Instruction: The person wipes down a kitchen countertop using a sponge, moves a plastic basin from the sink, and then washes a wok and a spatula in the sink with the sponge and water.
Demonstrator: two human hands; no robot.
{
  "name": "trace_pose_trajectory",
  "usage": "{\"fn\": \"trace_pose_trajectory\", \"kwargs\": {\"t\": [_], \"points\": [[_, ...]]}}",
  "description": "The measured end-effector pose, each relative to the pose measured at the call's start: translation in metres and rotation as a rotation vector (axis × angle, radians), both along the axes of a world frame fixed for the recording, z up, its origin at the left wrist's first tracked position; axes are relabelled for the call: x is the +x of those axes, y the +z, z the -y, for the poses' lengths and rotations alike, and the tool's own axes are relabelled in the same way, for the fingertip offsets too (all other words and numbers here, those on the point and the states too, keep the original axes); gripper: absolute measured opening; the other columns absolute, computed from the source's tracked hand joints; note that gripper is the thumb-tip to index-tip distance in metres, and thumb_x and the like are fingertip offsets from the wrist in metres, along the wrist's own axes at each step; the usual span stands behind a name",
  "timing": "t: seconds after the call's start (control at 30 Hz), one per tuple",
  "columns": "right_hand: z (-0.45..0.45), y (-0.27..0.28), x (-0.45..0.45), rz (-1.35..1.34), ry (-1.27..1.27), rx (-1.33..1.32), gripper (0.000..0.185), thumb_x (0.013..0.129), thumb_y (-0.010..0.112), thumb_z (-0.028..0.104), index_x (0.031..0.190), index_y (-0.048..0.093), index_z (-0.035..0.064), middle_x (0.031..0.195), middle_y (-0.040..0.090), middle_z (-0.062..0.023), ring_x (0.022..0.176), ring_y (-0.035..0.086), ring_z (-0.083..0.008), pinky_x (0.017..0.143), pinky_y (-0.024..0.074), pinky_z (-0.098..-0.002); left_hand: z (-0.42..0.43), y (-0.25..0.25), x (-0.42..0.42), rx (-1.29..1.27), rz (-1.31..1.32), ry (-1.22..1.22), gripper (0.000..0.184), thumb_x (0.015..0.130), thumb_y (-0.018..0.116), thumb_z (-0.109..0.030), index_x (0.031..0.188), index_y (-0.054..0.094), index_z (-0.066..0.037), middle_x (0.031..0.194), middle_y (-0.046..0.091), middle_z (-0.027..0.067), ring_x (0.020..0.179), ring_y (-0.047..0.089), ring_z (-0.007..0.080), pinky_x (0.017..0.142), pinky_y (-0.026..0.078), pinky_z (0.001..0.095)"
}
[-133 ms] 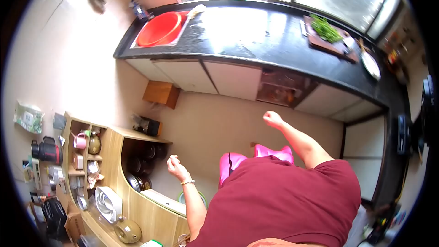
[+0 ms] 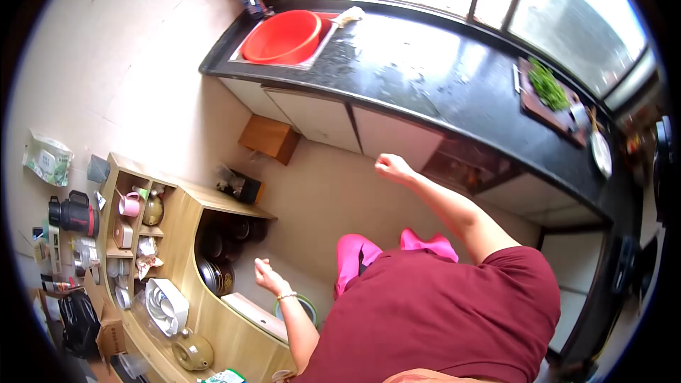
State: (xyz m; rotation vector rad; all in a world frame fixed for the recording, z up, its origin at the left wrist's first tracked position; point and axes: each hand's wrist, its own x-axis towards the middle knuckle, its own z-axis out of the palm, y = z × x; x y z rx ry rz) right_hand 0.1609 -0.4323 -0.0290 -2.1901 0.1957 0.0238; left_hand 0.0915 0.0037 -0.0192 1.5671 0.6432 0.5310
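My left hand (image 2: 271,278) hangs in the air above the floor, beside the wooden cabinet (image 2: 183,237). Its fingers are curled in, and I see nothing in them; a bracelet (image 2: 286,295) circles the wrist. Out in front of my body, my right hand (image 2: 394,168) is closed in a loose fist with no object showing. In the view it lies just below the white cupboard doors (image 2: 394,131) of the counter, apart from them as far as I can tell.
The black counter (image 2: 397,64) holds a red basin (image 2: 284,37) at the sink and a cutting board (image 2: 567,122) with green vegetables (image 2: 547,85). A wooden box (image 2: 269,138) and pots (image 2: 213,275) stand low on the left. A teapot (image 2: 192,351) sits on the cabinet.
The view has turned, so the counter slants more and sits further right. My right hand has swung left and up in the view; my left hand is slightly lower, its fingers more curled.
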Motion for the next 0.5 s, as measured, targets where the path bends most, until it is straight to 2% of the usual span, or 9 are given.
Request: {"fn": "trace_pose_trajectory", "kwargs": {"t": [0.03,0.1,0.13,0.23,0.37,0.5], "points": [[-0.028,0.017,0.04,0.003,0.024,0.087,0.023,0.078,0.053,0.025,0.085,0.06,0.0037,0.073,0.062,-0.0116,0.07,0.06,-0.0227,0.065,0.0472,-0.035,-0.023,-0.001,0.013,-0.007,0.028,0.057,0.036,0.091,0.049,-0.027,0.069,0.055,0.0,0.061,0.048,0.0002,0.058,0.039,0.0095,0.055,0.034,0.0253],[-0.063,0.031,0.085,0.005,0.074,0.2,0.021,0.082,0.052,0.023,0.078,0.057,0.0025,0.068,0.061,-0.007,0.064,0.058,-0.0168,0.06,0.046,-0.0313,-0.053,-0.004,0.02,0.06,-0.112,0.086,0.039,0.091,0.047,-0.03,0.065,0.052,-0.001,0.061,0.048,0.0009,0.06,0.04,0.01,0.057,0.035,0.0249],[-0.077,0.057,0.145,0.067,0.082,0.264,0.021,0.083,0.052,0.022,0.076,0.056,0.0028,0.066,0.06,-0.005,0.063,0.056,-0.0142,0.06,0.0448,-0.0296,-0.063,0.008,0.069,0.084,-0.062,0.11,0.04,0.091,0.046,-0.03,0.063,0.051,-0.003,0.062,0.051,0.0016,0.059,0.042,0.01,0.057,0.037,0.0247],[-0.098,0.064,0.224,0.043,0.049,0.38,0.024,0.086,0.051,0.023,0.073,0.054,0.0034,0.064,0.058,-0.0019,0.06,0.052,-0.0104,0.058,0.0428,-0.0271,-0.081,0.009,0.165,0.051,-0.057,0.085,0.04,0.091,0.046,-0.03,0.062,0.05,-0.004,0.063,0.052,0.0024,0.058,0.043,0.0104,0.056,0.038,0.025],[-0.102,0.048,0.303,0.044,-0.006,0.443,0.033,0.087,0.05,0.03,0.066,0.053,0.0038,0.058,0.056,-0.0023,0.054,0.049,-0.0099,0.054,0.0414,-0.0269,-0.056,0.031,0.309,0.056,-0.005,-0.172,0.035,0.094,0.042,-0.026,0.066,0.049,-0.005,0.067,0.053,0.0031,0.06,0.044,0.0104,0.057,0.039,0.0247],[-0.084,0.039,0.375,-0.015,-0.132,0.578,0.034,0.089,0.05,0.027,0.065,0.052,0.0045,0.056,0.053,-0.0011,0.052,0.048,-0.0084,0.051,0.041,-0.0257,0.003,0.032,0.439,0.015,0.009,-0.411,0.032,0.093,0.041,-0.023,0.073,0.054,-0.002,0.072,0.056,0.0038,0.066,0.051,0.0115,0.064,0.044,0.0252]]}}
